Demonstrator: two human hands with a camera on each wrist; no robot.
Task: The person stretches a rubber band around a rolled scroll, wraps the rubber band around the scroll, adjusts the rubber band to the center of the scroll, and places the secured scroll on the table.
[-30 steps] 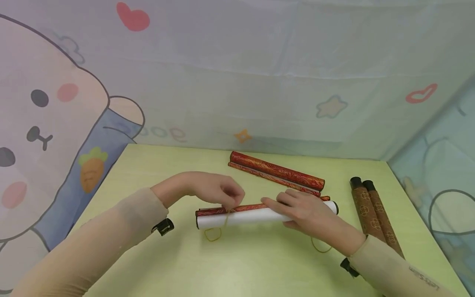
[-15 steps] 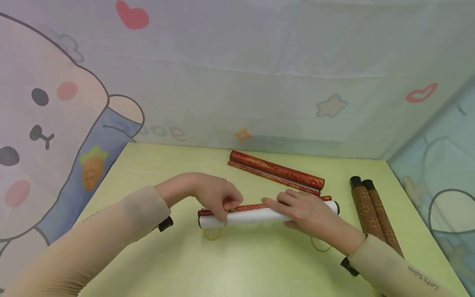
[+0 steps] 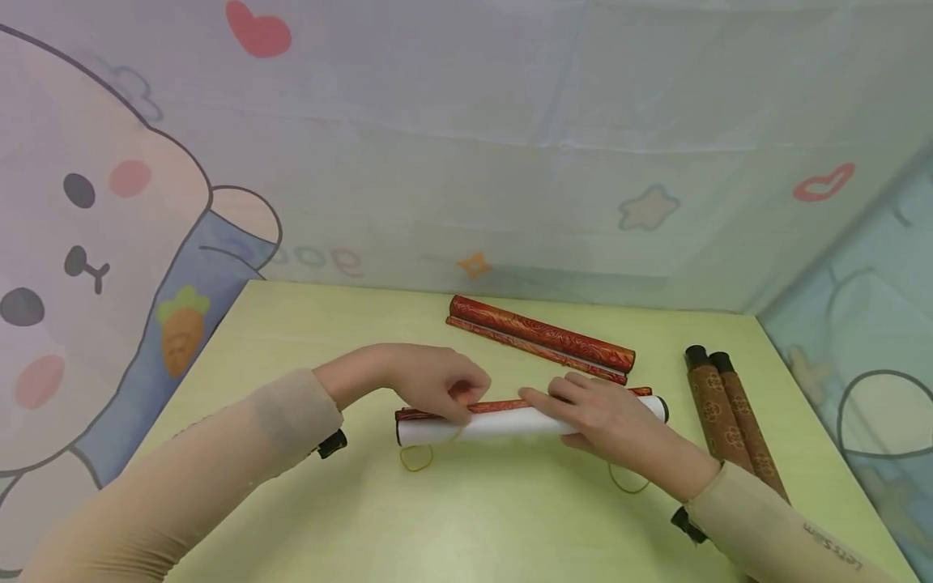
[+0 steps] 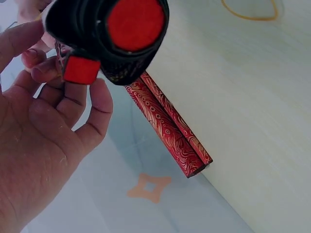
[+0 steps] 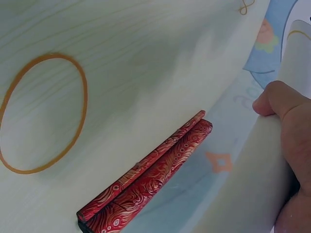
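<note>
A rolled scroll [image 3: 510, 422], white outside with a red patterned strip along its far side and dark ends, lies crosswise under both hands. My right hand [image 3: 601, 411] grips it right of its middle, thumb on the near side. With thumb and fingers, my left hand [image 3: 430, 378] pinches a thin yellow rubber band at the scroll's left part. Only a short stretch of this band shows below the thumb. In the right wrist view, a band [image 5: 299, 33] crosses the white roll [image 5: 257, 174] beyond the right thumb. The left wrist view shows the left fingers [image 4: 73, 104] curled.
Two yellow rubber bands [image 3: 428, 464] [image 3: 628, 489] lie on the table near the scroll. Behind it is a red patterned roll [image 3: 543, 332] with a thinner rod alongside. Two brown patterned rolls with black ends [image 3: 717, 413] lie at the right. A printed cloth [image 3: 466, 162] hangs behind the table.
My left hand has shifted a little to the right along the scroll with the rubber band. The scroll has slid slightly right; the right hand stays nearly in place.
</note>
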